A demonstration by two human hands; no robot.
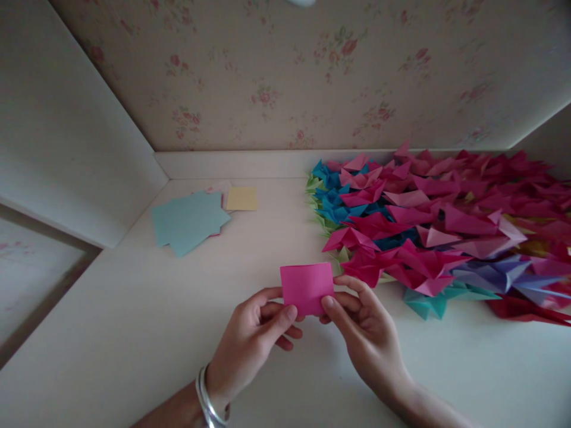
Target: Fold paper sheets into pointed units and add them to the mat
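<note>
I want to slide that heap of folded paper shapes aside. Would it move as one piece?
Probably not: the folded paper shapes lie loose and overlapping, so a push would likely scatter them. They look light, and their thin points seem easy to crush.

Layout of the desk surface, seen from the head camera.

The folded paper (307, 288) sits near the middle of the desk (134, 333), pinched between the left hand (254, 345) at its lower left corner and the right hand (366, 333) at its lower right edge. To its right and behind, a heap of folded paper pieces (446, 232) covers the right side of the desk up to the back wall (276, 77). Far left and behind, a loose stack of flat sheets (187, 221) lies near the corner (a smaller pad of sheets (241, 198) lies just beside it, to its right). A bracelet (209, 399) circles the left wrist.
</note>
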